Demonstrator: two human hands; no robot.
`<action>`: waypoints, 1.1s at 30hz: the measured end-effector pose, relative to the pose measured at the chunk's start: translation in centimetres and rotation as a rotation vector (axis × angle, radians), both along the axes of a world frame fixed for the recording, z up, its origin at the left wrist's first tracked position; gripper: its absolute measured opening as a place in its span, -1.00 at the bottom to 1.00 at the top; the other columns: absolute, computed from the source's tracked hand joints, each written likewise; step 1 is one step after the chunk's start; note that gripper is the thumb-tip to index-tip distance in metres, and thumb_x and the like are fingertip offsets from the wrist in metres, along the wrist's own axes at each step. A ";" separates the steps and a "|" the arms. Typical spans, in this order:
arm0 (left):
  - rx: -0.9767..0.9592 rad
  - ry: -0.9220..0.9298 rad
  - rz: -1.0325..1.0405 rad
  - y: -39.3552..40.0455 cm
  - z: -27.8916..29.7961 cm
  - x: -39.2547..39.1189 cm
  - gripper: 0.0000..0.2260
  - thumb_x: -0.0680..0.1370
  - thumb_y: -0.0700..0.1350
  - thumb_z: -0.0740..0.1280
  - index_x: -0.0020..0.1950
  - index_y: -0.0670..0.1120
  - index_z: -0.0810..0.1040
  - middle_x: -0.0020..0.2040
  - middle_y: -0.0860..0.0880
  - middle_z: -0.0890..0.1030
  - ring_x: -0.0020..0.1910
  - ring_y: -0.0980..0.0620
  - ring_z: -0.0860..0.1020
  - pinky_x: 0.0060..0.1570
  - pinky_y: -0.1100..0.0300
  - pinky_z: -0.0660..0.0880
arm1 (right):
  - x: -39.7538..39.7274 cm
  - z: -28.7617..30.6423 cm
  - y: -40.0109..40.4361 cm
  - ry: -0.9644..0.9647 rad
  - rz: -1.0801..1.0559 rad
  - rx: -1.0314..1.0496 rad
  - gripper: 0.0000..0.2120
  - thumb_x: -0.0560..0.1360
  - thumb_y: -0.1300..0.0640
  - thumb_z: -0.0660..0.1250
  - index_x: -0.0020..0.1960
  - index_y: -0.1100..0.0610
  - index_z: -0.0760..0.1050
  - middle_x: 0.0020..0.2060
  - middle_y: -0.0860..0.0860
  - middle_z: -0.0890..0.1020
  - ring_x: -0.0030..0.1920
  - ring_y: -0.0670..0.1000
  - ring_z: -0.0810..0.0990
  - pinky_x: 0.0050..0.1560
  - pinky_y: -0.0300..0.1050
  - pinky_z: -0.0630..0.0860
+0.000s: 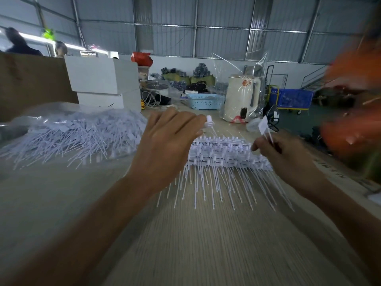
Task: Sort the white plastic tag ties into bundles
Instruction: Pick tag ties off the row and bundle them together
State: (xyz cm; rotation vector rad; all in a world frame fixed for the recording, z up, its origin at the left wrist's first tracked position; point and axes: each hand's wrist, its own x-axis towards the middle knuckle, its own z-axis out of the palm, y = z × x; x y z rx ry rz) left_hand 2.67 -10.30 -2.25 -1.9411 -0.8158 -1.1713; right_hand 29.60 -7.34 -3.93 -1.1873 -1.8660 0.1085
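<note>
Left hand (167,141), fingers curled, pinches one tag tie (209,122) at its fingertips above the tabletop (206,244). Right hand (282,155) pinches two tag ties (265,127) upright by their stems. Between the hands, an aligned row of ties (226,162) lies mid-tabletop; a loose heap of ties (78,135) lies toward the left edge.

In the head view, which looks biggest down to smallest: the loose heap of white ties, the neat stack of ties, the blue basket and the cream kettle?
As they look in the picture:
1. loose heap of ties
2. neat stack of ties
3. cream kettle and blue basket, which look much alike in size.
Both stand farther back, so their true size is unsure.
</note>
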 end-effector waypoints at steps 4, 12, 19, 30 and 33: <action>0.056 0.024 0.025 0.2 -0.2 -0.2 -0.79 0.51 -0.34 0.47 0.13 -0.20 0.65 0.02 -0.13 0.67 -0.05 -0.15 0.61 -0.03 -0.04 0.44 | -1.9 -0.5 -0.7 0.138 0.203 -0.084 -0.71 0.68 0.02 0.12 -0.10 0.06 0.55 -0.48 -0.09 0.39 -0.49 -0.13 0.33 -0.43 -0.27 0.27; -0.020 0.163 -0.025 -0.4 0.4 0.2 -0.70 0.50 -0.39 0.43 0.22 -0.21 0.62 -0.08 -0.19 0.61 -0.17 -0.11 0.53 -0.23 0.09 0.48 | -3.8 0.8 -3.4 0.315 0.267 0.084 -0.71 0.60 -0.06 0.25 -0.06 0.10 0.65 -0.53 -0.09 0.35 -0.50 -0.16 0.34 -0.39 -0.43 0.28; -0.326 0.329 -0.094 -0.9 -0.3 1.1 -0.68 0.62 -0.05 0.05 0.28 -0.03 0.49 0.05 -0.08 0.60 -0.03 0.01 0.50 -0.13 0.20 0.44 | -5.3 1.3 -5.1 0.320 0.409 0.021 -0.76 0.41 -0.15 0.39 -0.19 0.03 0.65 -0.43 0.35 0.34 -0.41 0.31 0.32 -0.38 -0.07 0.35; -0.054 0.152 -0.045 -0.9 -0.7 1.0 -0.69 0.56 -0.05 0.36 0.21 -0.21 0.52 -0.03 -0.20 0.66 -0.16 -0.17 0.63 -0.24 0.00 0.59 | -4.4 0.7 -4.1 0.134 0.450 0.045 -0.91 0.46 -0.04 0.40 -0.21 -0.22 0.60 -0.46 -0.11 0.36 -0.43 -0.13 0.26 -0.34 -0.12 0.28; -0.103 0.093 0.108 -0.4 -0.6 0.0 -0.64 0.53 -0.02 0.40 0.20 -0.25 0.60 0.05 -0.22 0.67 -0.04 -0.20 0.64 -0.07 -0.08 0.56 | -4.5 0.3 -3.9 0.183 0.418 0.099 -0.76 0.48 0.02 0.40 -0.30 -0.28 0.52 -0.45 -0.06 0.24 -0.41 -0.14 0.24 -0.29 -0.09 0.38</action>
